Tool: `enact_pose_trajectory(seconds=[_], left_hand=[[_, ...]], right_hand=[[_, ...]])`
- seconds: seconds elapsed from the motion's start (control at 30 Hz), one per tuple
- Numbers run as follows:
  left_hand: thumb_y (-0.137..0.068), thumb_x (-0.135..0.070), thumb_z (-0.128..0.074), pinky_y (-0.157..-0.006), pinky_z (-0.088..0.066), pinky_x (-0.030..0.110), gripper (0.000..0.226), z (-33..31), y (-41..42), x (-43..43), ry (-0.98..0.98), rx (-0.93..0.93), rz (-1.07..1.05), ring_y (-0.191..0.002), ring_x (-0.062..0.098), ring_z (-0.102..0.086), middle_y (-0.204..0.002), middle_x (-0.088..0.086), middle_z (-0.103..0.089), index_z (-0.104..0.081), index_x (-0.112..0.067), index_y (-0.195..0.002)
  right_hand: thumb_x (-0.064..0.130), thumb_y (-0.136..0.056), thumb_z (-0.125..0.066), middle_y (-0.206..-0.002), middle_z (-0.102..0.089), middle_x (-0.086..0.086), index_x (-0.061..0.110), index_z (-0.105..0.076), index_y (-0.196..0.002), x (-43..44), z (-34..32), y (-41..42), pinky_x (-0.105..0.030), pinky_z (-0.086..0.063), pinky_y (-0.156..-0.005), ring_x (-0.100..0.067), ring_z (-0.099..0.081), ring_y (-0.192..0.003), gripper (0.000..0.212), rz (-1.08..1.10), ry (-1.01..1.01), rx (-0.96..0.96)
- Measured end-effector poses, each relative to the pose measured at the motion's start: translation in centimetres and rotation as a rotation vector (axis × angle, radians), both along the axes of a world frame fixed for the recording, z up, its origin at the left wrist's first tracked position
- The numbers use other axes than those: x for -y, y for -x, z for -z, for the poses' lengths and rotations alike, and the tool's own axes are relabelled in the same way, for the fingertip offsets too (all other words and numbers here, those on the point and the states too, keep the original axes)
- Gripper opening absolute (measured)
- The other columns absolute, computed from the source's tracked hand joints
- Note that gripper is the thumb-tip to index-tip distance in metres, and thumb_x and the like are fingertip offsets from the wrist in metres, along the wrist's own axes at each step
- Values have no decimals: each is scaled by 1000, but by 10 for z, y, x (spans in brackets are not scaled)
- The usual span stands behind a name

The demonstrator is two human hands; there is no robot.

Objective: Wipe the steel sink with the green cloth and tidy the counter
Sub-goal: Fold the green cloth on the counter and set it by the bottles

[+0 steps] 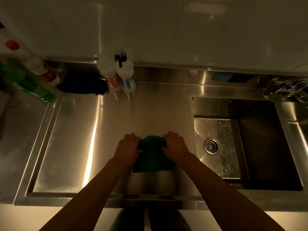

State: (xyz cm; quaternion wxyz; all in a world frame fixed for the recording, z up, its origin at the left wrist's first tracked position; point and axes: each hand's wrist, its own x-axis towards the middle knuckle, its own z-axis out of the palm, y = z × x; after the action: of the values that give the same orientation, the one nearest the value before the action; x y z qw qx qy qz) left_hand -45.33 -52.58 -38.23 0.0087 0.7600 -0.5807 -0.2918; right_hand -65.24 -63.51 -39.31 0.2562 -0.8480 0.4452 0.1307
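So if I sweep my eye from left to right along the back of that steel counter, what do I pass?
Green plastic bottle → dark blue cloth → clear white-capped bottle with red contents → clear spray bottle with blue contents → blue label on the steel backsplash → metal rack.

The green cloth (152, 155) lies on the steel counter (80, 134) close to its front edge, bunched and gathered at its far end, flatter toward the front edge. Both hands grip that far end, one on each side. The steel sink (260, 147) is a deep rectangular basin set into the counter's right part, its floor wet with droplets around a round drain (211, 146).
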Motion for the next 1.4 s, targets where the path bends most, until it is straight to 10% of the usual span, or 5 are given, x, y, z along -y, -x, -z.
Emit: enact_pose_trajectory(seconds=[0.3, 0.87, 1.4], left_hand=[[-95, -21, -67, -65, -41, 29, 20, -28, -4, -37, 118, -273, -363, -80, 16, -62, -87, -8, -60, -55, -24, -111], [-94, -23, -70, -71, -50, 35, 22, -73, -199, -58, 275, -268, -465, -81, 14, -64, -92, -4, -68, -56, -30, -110], [-95, -22, -69, -78, -54, 37, 29, -54, -380, 50, 386, -281, -444, -91, 17, -65, -102, -2, -66, -54, -28, -120]], right_hand=[[22, -84, -68, -77, -56, 8, 21, -52, -96, -5, -27, -13, -23, -44, -50, -17, -63, -71, 20, 45, -195, 236], [18, -81, -73, -90, -67, 8, 34, -60, -96, -8, -76, -209, -34, -60, -73, -10, -67, -82, 25, 49, -225, 387], [24, -92, -66, -102, -64, 4, 22, -59, -119, 77, -59, -390, -25, -40, -77, -16, -58, -95, 28, 98, -85, 372]])
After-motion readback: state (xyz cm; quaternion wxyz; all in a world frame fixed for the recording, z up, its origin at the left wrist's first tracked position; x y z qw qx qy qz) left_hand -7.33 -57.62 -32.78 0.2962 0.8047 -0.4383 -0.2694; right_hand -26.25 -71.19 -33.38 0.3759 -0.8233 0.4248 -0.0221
